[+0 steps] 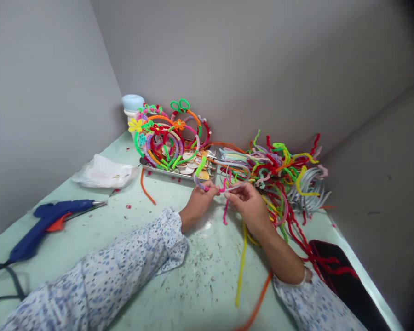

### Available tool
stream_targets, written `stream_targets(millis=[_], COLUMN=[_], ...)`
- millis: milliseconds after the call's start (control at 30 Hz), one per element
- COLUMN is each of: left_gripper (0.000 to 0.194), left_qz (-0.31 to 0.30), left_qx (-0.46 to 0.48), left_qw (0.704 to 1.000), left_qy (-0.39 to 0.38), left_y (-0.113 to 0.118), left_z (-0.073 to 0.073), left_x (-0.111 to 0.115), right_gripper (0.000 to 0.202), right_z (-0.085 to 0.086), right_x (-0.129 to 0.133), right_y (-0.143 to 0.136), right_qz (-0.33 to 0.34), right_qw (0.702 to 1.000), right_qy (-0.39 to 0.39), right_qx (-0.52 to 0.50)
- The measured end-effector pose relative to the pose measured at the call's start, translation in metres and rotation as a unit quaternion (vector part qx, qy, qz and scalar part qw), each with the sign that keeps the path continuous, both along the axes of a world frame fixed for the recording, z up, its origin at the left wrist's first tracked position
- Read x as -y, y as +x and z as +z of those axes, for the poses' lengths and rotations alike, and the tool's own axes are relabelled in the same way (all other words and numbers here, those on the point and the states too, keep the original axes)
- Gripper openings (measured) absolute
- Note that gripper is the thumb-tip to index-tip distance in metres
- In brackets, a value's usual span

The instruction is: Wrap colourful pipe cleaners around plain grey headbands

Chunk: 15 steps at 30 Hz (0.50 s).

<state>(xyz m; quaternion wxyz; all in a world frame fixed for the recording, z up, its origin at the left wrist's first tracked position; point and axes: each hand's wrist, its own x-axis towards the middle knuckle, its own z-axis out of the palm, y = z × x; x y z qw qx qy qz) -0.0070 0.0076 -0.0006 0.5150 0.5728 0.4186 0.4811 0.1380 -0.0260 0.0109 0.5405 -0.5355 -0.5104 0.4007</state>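
Between my two hands is a thin pale headband (239, 185), one end of it wrapped in green, purple and pink pipe cleaner. The fingers of my left hand (199, 204) are closed on the wrapped part. My right hand (251, 207) pinches the bare band just beside them, thumb and forefinger together. A pink pipe cleaner (225, 215) crosses the band between the hands, and its loose end hangs down. Whether the right fingertips also grip this strand I cannot tell.
Finished pipe-cleaner headbands (163, 142) stand in a metal tray (175, 175) of flat pieces. Loose pipe cleaners (279, 161) and grey bands (308, 186) heap at right. A blue glue gun (44, 225), plastic bag (105, 172), lidded container (133, 103) and dark phone (345, 285) surround them.
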Motion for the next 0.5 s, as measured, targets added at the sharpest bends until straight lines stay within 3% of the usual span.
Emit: stream_targets(millis=[233, 500], left_gripper=[0.024, 0.023], left_qz=[-0.066, -0.077], left_qx=[0.041, 0.032], left_qw=[0.995, 0.995], left_qy=[-0.055, -0.05], left_y=[-0.0006, -0.0012], left_z=[-0.0017, 0.0016], left_x=[0.0003, 0.0014], right_gripper=[0.025, 0.022], right_z=[0.0001, -0.0006], right_x=[-0.0008, -0.0009], right_y=[0.0042, 0.0074], right_qz=[0.045, 0.046], right_qw=[0.999, 0.993], right_qy=[0.012, 0.047], right_qx=[0.023, 0.094])
